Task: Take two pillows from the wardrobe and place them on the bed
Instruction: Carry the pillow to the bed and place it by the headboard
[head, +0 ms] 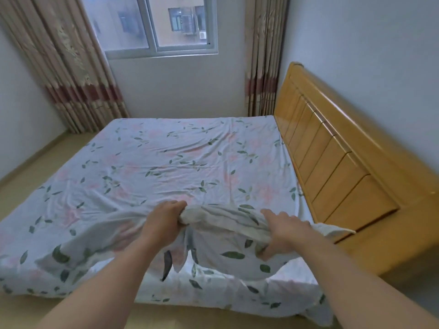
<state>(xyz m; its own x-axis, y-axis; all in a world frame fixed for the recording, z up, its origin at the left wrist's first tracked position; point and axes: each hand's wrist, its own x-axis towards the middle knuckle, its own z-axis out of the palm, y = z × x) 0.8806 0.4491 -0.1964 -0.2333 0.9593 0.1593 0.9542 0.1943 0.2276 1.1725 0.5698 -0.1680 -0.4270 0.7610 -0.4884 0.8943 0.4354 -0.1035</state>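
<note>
A floral pillow (228, 252), white with green leaves, hangs over the near edge of the bed (180, 162). Its pattern matches the bed sheet. My left hand (164, 222) is closed on the pillow's upper left corner. My right hand (285, 233) grips its upper right edge, close to the headboard end. The pillow sags between my hands, and its lower part hangs just above the sheet. Under my left forearm lies a raised fold of the same floral cloth (78, 248); I cannot tell whether it is a second pillow or bunched sheet. The wardrobe is out of view.
A wooden headboard (332, 162) runs along the right side of the bed, against the wall. Curtains (78, 79) flank a window (156, 24) on the far wall. Light floor (28, 172) shows to the left of the bed and in front of it.
</note>
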